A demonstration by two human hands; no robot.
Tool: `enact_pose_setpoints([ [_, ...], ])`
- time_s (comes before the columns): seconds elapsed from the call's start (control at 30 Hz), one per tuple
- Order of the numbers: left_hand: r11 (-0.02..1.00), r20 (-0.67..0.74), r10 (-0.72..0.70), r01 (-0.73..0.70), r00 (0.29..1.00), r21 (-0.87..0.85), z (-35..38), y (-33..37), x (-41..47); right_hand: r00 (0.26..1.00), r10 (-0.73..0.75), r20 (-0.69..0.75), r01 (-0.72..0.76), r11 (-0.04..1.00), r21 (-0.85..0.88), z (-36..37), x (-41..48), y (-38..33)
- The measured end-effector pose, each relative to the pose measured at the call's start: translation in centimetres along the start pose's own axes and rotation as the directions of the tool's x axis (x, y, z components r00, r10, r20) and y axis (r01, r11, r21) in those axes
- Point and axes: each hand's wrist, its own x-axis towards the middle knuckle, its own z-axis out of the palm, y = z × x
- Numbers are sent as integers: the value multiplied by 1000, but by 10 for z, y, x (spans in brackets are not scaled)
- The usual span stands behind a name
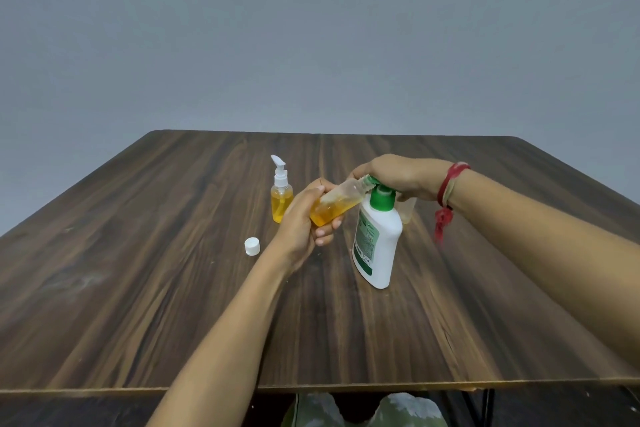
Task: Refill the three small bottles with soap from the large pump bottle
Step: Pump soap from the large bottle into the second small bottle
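The dark wood-grain counter [173, 288] carries all items. The large white plastic pump bottle [381, 246], fitted with a green collar and pump top, stands upright right of centre, with its printed label turned to the left. The right hand [398, 175] lies over the green pump top [382, 198] and grasps it, fingers curved down over the nozzle end and thumb on the near side. A red thread wristband [450, 184] circles the right wrist, its loose end hanging above the counter. The left hand [304, 222] grasps a small clear plastic bottle without a cap [337, 203], fingers wrapped round its lower half. This bottle is held off the counter and tilted, base down to the left and open neck raised to the right, where it meets the nozzle under the right hand's fingers. Amber soap fills roughly the lower half. A second small clear bottle with a white pump dispenser [281, 199] stands upright on the counter just beyond the left hand, filled with amber soap to its shoulder. A white ribbed screw cap [251, 246] lies on the counter to the left of the left wrist, apart from it. A third small clear bottle [407, 210] stands behind the large bottle, beneath the right wrist. It is mostly hidden, so its fill level cannot be told.
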Motion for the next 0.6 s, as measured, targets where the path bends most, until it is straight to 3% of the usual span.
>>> enact_pose_setpoints([
  [0.6, 1000, 10, -4, 4, 1000, -25, 1, -3, 0, 1000, -7, -22, 7, 1000, -16, -1, -7, -5],
])
